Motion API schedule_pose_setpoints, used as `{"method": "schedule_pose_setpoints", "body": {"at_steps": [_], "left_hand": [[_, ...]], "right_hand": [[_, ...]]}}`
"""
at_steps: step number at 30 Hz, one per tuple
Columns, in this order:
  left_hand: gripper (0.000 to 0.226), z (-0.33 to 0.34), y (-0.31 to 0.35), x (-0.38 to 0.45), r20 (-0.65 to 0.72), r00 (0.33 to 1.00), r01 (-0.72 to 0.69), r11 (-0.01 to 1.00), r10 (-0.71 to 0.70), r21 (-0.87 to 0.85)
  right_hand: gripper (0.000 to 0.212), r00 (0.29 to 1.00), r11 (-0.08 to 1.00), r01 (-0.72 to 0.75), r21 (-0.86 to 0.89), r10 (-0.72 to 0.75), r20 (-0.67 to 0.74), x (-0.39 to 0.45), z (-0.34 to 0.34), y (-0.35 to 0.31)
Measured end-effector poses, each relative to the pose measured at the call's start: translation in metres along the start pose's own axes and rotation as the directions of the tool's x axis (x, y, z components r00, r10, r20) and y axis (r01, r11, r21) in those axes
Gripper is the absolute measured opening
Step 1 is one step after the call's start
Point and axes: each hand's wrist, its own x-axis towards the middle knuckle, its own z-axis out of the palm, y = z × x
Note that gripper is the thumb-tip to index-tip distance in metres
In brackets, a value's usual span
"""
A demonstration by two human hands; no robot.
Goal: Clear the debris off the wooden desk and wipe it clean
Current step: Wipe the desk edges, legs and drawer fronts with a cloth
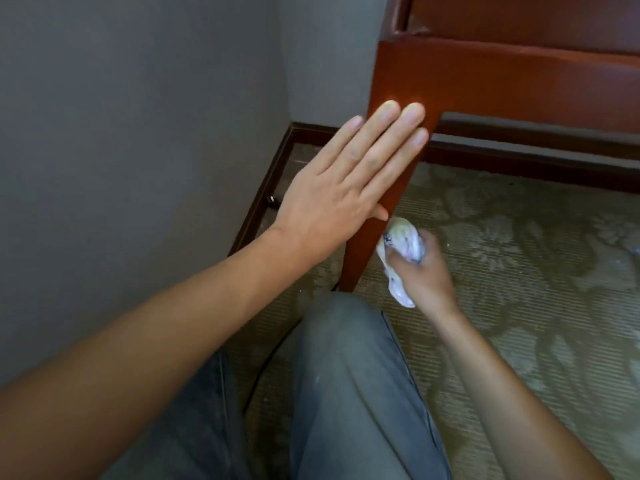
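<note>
The reddish-brown wooden desk [502, 84] fills the upper right, seen from low down; its tapered front leg [360, 251] runs down to the carpet at centre. My left hand [346, 178] lies flat with straight fingers against the outer face of that leg. My right hand [420, 268] grips a crumpled white cloth [403, 242] with faint purple marks and holds it against the inner side of the leg, low down. The desk top is out of view.
A grey wall [138, 133] stands close on the left, meeting a dark skirting board [263, 188] in the corner. Patterned beige carpet [519, 271] with small specks covers the floor. My knee in grey trousers [346, 375] is just below the leg.
</note>
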Motion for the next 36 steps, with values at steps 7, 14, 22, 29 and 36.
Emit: {"method": "schedule_pose_setpoints", "body": {"at_steps": [7,14,22,29,36], "left_hand": [[0.115,-0.013,0.024,-0.056,0.233,0.968,0.244,0.584,-0.096,-0.775],[0.094,0.024,0.031,-0.110,0.575,0.722,0.541,-0.205,-0.384,-0.816],[0.108,0.079,0.054,-0.089,0.724,0.619,0.698,-0.210,-0.303,-0.685],[0.105,0.123,0.063,-0.105,0.784,0.615,0.763,-0.184,-0.090,-0.620],[0.112,0.137,0.066,-0.113,0.824,0.566,0.814,-0.139,-0.031,-0.564]], "right_hand": [[0.046,0.996,0.995,0.082,-0.056,-0.084,-0.043,-0.076,-0.029,-0.071],[0.042,0.940,0.939,0.220,-0.263,-0.132,0.314,-0.077,-0.021,-0.114],[0.049,0.991,0.947,0.079,0.311,-0.040,-0.132,-0.017,0.020,-0.145],[0.056,0.977,0.909,0.124,0.398,-0.042,-0.209,-0.005,0.030,-0.130],[0.043,0.973,0.884,0.191,0.427,-0.115,-0.198,0.000,0.031,-0.127]]}}
